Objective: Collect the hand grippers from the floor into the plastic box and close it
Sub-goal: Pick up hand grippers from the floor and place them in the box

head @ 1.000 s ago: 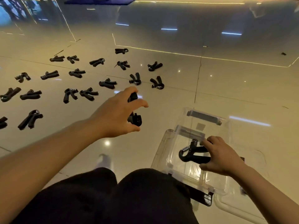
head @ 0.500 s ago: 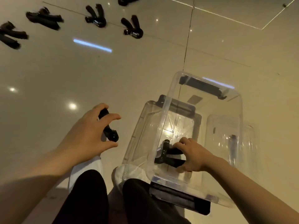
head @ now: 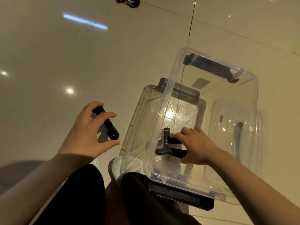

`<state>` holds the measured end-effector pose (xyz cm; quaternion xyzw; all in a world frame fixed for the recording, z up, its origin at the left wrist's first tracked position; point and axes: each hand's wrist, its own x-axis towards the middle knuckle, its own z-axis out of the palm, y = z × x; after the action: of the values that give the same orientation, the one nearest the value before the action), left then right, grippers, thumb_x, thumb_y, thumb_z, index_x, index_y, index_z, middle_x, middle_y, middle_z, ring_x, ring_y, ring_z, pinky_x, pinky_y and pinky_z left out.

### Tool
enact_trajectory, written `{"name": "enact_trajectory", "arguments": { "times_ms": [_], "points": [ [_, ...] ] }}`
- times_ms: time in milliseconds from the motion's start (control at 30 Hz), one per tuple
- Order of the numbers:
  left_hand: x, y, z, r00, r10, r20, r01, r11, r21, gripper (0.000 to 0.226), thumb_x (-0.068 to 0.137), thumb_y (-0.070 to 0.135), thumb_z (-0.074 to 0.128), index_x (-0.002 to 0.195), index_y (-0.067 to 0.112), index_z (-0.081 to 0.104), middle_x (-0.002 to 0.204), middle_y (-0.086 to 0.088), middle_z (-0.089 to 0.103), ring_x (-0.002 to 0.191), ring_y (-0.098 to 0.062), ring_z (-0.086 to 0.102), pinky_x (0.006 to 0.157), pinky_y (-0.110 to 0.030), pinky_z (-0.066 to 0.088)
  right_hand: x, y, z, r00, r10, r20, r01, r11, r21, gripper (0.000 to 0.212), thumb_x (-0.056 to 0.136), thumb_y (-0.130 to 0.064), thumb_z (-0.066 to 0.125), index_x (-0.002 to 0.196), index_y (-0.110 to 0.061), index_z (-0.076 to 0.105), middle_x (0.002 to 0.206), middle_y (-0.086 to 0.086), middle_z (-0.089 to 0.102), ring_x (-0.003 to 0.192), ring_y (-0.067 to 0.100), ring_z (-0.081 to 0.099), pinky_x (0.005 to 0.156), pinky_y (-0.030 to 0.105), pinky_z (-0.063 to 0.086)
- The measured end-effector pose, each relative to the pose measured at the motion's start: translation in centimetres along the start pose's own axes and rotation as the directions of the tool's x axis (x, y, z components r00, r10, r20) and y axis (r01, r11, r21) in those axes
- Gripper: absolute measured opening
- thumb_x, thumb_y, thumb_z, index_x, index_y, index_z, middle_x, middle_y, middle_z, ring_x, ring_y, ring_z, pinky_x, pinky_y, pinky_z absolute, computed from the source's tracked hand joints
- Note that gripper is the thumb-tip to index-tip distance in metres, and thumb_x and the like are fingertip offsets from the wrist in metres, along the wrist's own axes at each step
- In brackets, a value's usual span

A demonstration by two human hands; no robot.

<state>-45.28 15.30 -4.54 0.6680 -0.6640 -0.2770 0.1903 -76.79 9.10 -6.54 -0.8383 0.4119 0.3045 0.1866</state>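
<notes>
While the right hand [head: 198,146] reaches down inside the clear plastic storage box [head: 172,88] with its fingers curled round the handles of a black sprung hand gripper [head: 168,144], the left hand [head: 88,133] hangs above the floor just left of the box, thumb and fingers pinching a second black hand gripper [head: 108,125] that points down and to the right. A transparent lid with a dark latch [head: 240,125] lies beside the box on the glossy beige tiled floor [head: 65,54], and another black gripper [head: 129,1] is cut off by the top edge, well apart from both hands.
</notes>
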Motion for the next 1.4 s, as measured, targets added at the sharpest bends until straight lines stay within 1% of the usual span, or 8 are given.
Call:
{"name": "enact_trajectory", "arguments": {
  "times_ms": [167,300,600,833,933,1067,1200,1400],
  "points": [
    [-1.0,0.5,0.4,0.993,-0.095,-0.071,0.085,0.988,-0.132,0.085,0.054,0.021,0.089,0.126,0.034,0.046,0.135,0.002,0.030,0.120,-0.019,0.038,0.099,-0.036,0.036,-0.5,1.3,-1.3,0.998,0.013,0.063,-0.026,0.974,0.223,0.048,0.072,-0.042,0.067,0.113,-0.027,0.048,0.105,-0.007,0.060,0.100,0.013,0.053,0.107,0.041,0.028],
    [-1.3,0.6,1.1,0.994,-0.090,-0.069,0.079,0.986,-0.150,0.089,0.053,0.019,0.089,0.129,0.033,0.045,0.136,0.003,0.029,0.124,-0.021,0.037,0.101,-0.038,0.035,-0.5,2.1,-2.7,0.995,0.058,0.075,-0.082,0.923,0.376,0.038,0.075,-0.022,0.070,0.110,-0.023,0.055,0.102,-0.002,0.064,0.093,0.016,0.059,0.088,0.035,0.051],
    [-1.5,0.3,2.1,0.988,-0.109,-0.109,0.086,0.977,-0.197,0.096,0.052,0.025,0.090,0.133,0.033,0.038,0.135,0.007,0.027,0.123,-0.018,0.037,0.099,-0.053,0.040,1.0,3.1,-2.9,0.887,0.299,-0.351,-0.195,0.933,0.302,0.025,0.091,-0.014,0.054,0.115,-0.014,0.058,0.112,0.005,0.056,0.083,0.025,0.057,0.069,0.042,0.053],
    [-1.8,0.3,2.2,0.986,-0.119,-0.114,0.095,0.975,-0.199,0.094,0.053,0.030,0.087,0.134,0.031,0.039,0.136,0.004,0.026,0.126,-0.021,0.033,0.099,-0.056,0.039,4.5,3.2,-0.7,0.887,0.418,-0.194,-0.351,0.885,0.305,0.048,0.085,-0.031,0.062,0.125,-0.013,0.043,0.123,0.009,0.047,0.104,0.032,0.051,0.070,0.039,0.046],
    [-2.1,0.4,2.1,0.985,-0.121,-0.122,0.093,0.973,-0.210,0.090,0.054,0.035,0.084,0.132,0.036,0.040,0.135,0.009,0.026,0.126,-0.017,0.033,0.100,-0.055,0.038,5.2,2.6,0.8,0.861,0.446,-0.247,-0.383,0.885,0.264,0.057,0.079,-0.040,0.067,0.123,-0.012,0.042,0.121,0.011,0.046,0.105,0.032,0.048,0.073,0.040,0.046],
    [-2.4,0.4,2.2,0.992,-0.077,-0.099,0.055,0.976,-0.209,0.092,0.055,0.026,0.087,0.129,0.047,0.035,0.129,0.034,0.016,0.125,-0.007,0.027,0.105,-0.044,0.033,5.9,2.8,1.3,0.826,0.475,-0.302,-0.407,0.875,0.262,0.052,0.078,-0.029,0.067,0.122,-0.013,0.045,0.118,0.011,0.049,0.105,0.032,0.048,0.077,0.038,0.039],
    [-2.5,0.1,2.3,0.993,-0.061,-0.098,0.041,0.980,-0.194,0.092,0.054,0.023,0.088,0.131,0.037,0.040,0.130,0.035,0.014,0.125,-0.011,0.030,0.105,-0.043,0.033,6.8,4.7,0.1,0.812,0.419,-0.407,-0.409,0.905,0.114,0.046,0.078,-0.014,0.059,0.122,-0.017,0.048,0.120,0.008,0.053,0.109,0.031,0.047,0.088,0.040,0.031],
    [-2.2,0.0,2.0,0.989,-0.105,-0.101,0.078,0.968,-0.240,0.096,0.052,0.020,0.089,0.130,0.040,0.037,0.129,0.033,0.019,0.126,-0.016,0.034,0.105,-0.051,0.035,8.2,6.6,-1.4,0.817,0.413,-0.402,-0.426,0.903,0.061,0.040,0.090,-0.019,0.053,0.129,-0.018,0.044,0.124,0.010,0.051,0.107,0.035,0.050,0.085,0.040,0.036]
  ]
}}
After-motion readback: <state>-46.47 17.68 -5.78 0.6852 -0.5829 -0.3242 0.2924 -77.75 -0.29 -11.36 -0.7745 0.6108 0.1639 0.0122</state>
